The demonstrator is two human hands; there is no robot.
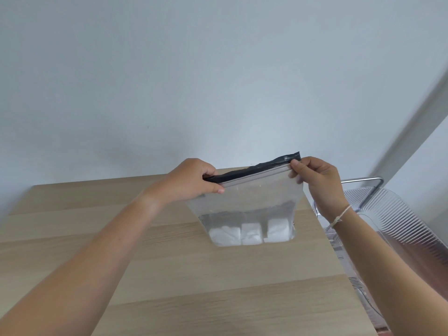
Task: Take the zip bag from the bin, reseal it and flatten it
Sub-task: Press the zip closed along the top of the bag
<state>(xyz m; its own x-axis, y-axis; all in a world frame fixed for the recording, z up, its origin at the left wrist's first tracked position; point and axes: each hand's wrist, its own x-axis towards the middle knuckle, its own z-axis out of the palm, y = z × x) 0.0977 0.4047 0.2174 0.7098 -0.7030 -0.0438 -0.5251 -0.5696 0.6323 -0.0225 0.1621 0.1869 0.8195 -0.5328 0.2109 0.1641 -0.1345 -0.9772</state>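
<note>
A frosted zip bag (244,200) with a black top strip hangs upright above the wooden table (121,251). White folded pieces lie along its bottom. My left hand (191,180) pinches the left end of the zip strip. At the right end of the same strip, my right hand (317,180) grips it between thumb and fingers. The bag's bottom edge touches or hovers just over the table; I cannot tell which. The clear ribbed bin (397,229) stands to the right, beside the table and below my right forearm.
A metal rail (363,181) runs behind the bin at the right. A plain white wall rises directly behind the table's far edge. Bare tabletop stretches to the left and toward me.
</note>
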